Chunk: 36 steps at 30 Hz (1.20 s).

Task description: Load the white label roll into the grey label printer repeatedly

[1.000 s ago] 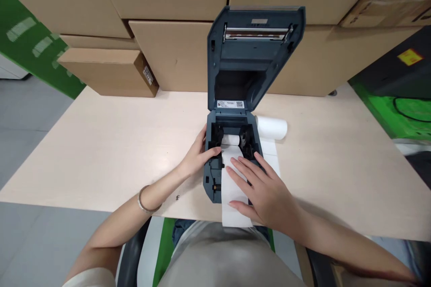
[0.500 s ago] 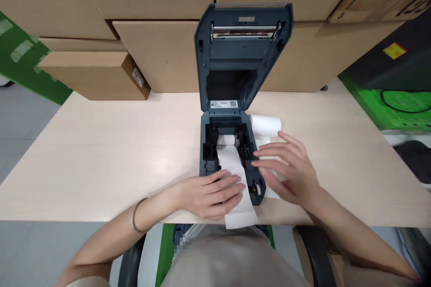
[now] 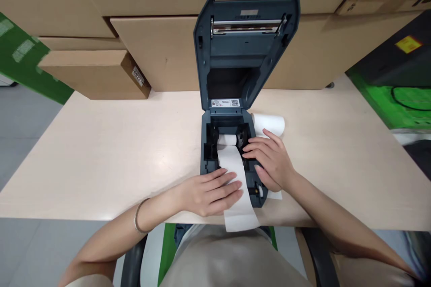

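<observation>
A dark blue-grey label printer stands on the table with its lid raised. Inside it sits a small white paper roll, and its paper strip runs forward past the printer's front. My left hand lies flat over the strip, fingers stretched out, holding nothing. Over the printer's right side wall is my right hand, fingers apart and reaching into the bay beside the roll. Whether its fingertips touch the inner parts I cannot tell.
A second white paper roll lies behind the printer's right side, partly behind my right hand. On the back left of the table is a flat cardboard box. Large cartons wall off the back. A dark machine stands at right.
My right hand has moved left, from beside the printer to over its right side. My left hand stays on the paper strip. The view has shifted slightly.
</observation>
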Each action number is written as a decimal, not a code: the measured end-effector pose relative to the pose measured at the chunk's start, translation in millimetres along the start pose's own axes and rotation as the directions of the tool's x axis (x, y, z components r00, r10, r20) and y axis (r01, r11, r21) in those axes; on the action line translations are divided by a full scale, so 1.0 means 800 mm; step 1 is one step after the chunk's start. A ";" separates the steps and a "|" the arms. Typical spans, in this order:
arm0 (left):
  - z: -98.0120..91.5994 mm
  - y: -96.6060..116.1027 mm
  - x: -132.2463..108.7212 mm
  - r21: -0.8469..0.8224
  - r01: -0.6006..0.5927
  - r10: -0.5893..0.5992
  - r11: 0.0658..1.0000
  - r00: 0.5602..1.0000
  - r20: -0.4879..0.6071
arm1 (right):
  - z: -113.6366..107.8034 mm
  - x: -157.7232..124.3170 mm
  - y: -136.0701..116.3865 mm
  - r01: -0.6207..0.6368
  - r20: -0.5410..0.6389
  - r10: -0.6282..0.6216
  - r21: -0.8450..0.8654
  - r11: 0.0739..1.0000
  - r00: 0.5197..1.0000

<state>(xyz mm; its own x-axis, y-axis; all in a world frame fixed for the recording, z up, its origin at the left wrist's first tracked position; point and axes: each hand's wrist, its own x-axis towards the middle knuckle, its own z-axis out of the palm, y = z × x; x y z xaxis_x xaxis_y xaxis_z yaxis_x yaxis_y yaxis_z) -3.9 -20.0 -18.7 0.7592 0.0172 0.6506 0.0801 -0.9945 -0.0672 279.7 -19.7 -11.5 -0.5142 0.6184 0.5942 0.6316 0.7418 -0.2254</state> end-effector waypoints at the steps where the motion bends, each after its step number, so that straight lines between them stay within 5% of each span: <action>1: 0.000 0.000 0.001 -0.006 0.003 -0.003 1.000 1.000 -0.003 | 0.003 0.000 0.001 -0.016 -0.021 0.017 0.018 1.000 1.000; 15: 0.001 -0.003 0.011 0.060 -0.015 0.018 0.998 0.999 -0.046 | 0.019 -0.013 0.001 -0.097 -0.076 0.112 0.174 0.980 0.991; 20: 0.004 -0.003 0.006 0.201 -0.117 0.135 0.972 0.988 -0.075 | 0.022 -0.015 -0.001 -0.064 -0.082 0.078 0.157 0.986 0.994; 24: 0.004 -0.008 0.001 0.261 -0.176 0.195 0.949 0.980 -0.048 | 0.011 -0.010 0.017 -0.077 -0.267 0.094 0.075 0.994 0.959; 27: 0.006 -0.011 -0.001 0.302 -0.271 0.316 0.914 0.943 -0.110 | -0.024 0.028 0.045 -0.156 -0.436 0.203 0.141 0.978 0.877; 32: 0.024 -0.006 -0.015 0.405 -0.417 0.518 0.814 0.836 -0.181 | -0.093 0.157 0.089 -0.202 -0.297 0.425 0.564 0.801 0.855; 36: 0.045 0.001 -0.028 0.209 -0.493 0.529 0.844 0.829 -0.181 | -0.104 0.218 0.101 -0.246 -0.167 0.552 0.765 0.596 0.817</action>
<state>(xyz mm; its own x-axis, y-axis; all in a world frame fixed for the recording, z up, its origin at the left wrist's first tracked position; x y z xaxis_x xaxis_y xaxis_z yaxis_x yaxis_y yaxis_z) 2.3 -17.6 -60.4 0.5545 -0.5306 0.6411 -0.1719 -0.8268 -0.5356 289.1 126.1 137.9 0.0250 0.8712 0.4903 0.0590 0.4883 -0.8707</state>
